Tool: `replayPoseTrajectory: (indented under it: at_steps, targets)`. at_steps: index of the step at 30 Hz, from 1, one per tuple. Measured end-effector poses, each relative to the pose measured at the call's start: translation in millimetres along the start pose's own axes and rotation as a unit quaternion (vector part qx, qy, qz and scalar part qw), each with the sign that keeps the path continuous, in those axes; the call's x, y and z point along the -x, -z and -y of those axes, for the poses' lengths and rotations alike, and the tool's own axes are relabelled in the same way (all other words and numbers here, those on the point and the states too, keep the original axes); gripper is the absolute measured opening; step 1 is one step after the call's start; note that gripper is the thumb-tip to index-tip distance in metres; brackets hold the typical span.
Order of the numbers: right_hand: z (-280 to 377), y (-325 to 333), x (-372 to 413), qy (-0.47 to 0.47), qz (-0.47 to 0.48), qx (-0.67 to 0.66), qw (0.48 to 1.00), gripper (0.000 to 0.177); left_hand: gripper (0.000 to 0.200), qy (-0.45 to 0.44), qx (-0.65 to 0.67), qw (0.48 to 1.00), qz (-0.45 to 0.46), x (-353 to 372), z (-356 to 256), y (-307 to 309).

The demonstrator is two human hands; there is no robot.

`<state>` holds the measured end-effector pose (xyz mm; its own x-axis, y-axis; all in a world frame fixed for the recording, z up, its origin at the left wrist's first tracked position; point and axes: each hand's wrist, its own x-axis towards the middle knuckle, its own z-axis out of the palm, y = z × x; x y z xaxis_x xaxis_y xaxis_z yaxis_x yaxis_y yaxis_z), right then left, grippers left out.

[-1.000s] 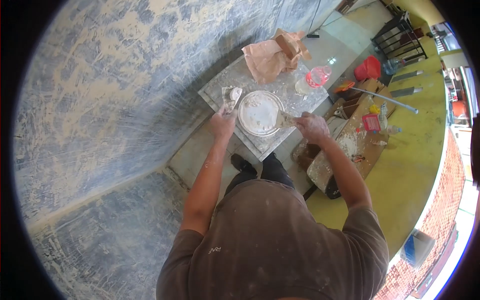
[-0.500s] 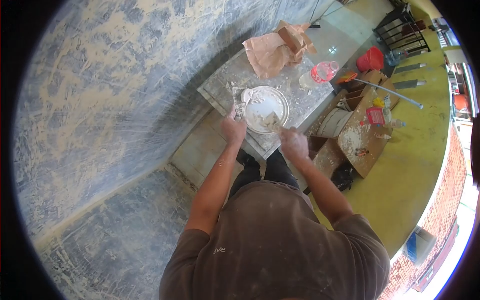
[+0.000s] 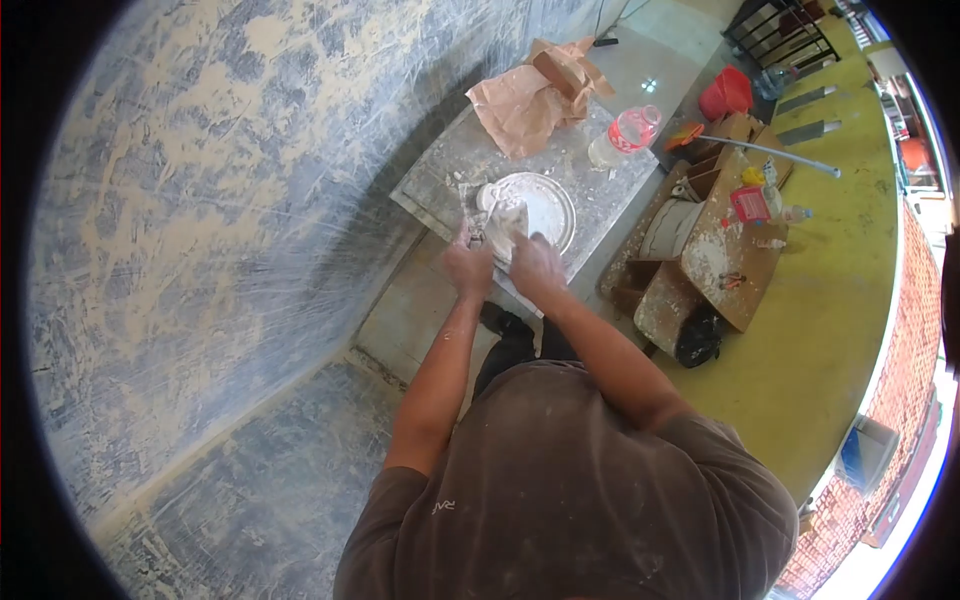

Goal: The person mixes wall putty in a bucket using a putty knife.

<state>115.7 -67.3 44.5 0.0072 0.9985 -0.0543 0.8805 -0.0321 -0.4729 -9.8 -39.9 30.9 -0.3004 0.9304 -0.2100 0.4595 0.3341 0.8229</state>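
A round white plate [image 3: 551, 212] smeared with white paste lies on the dusty board table [image 3: 455, 150]. My left hand [image 3: 468, 268] is closed around the handle of a paste-covered scraper [image 3: 474, 222] at the plate's left rim. My right hand [image 3: 538, 268] grips a putty knife [image 3: 513, 219], its whitened blade over the left part of the plate, close to the scraper. White paste [image 3: 488, 197] is heaped at the plate's left rim. Beyond the plate stand a clear plastic bottle [image 3: 627, 137] with a red label and a crumpled brown paper bag [image 3: 528, 105].
A blotchy, partly coated wall [image 3: 220, 200] rises close on my left. To the right lies a splattered wooden cabinet [image 3: 715, 270] with a pink container [image 3: 749, 204] on it. A red bucket [image 3: 726, 93] and an orange-headed brush with a long handle [image 3: 765, 148] are farther off.
My right hand has moved left with the putty knife, from the plate's lower right to its left side beside the scraper. My left hand stays at the plate's left rim.
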Motion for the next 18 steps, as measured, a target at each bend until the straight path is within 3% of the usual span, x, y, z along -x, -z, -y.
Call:
replayPoseTrajectory:
  at_steps: [2,6,10,13,16,18]
  targets:
    - [0.4,-6.9,-6.6,-0.01,-0.026,0.013,1.0,0.026,0.064,-0.008,0.002,1.0,-0.01,-2.2,10.2,-5.2]
    - [-31.1,24.9,3.8,-0.054,0.036,0.01,0.998,0.027,0.061,-0.067,0.054,0.996,-0.03,-6.6,26.5,-14.0]
    - [-54.5,61.1,-29.5,-0.038,0.096,0.049,0.993,0.035,0.064,-0.044,0.059,0.997,0.005,-11.7,34.6,-19.7]
    - [-63.4,59.4,-63.2,0.084,0.136,0.052,0.986,0.031,0.064,-0.051,0.105,0.993,0.002,-13.5,39.2,-21.4]
    - [-57.3,35.3,-54.1,0.08,0.122,-0.007,0.989,0.03,0.062,-0.054,0.101,0.993,0.004,-11.1,38.0,-18.2]
    - [-58.6,12.6,-40.8,0.074,0.066,-0.023,0.995,0.029,0.062,-0.012,0.092,0.995,0.038,-7.6,25.1,-12.1]
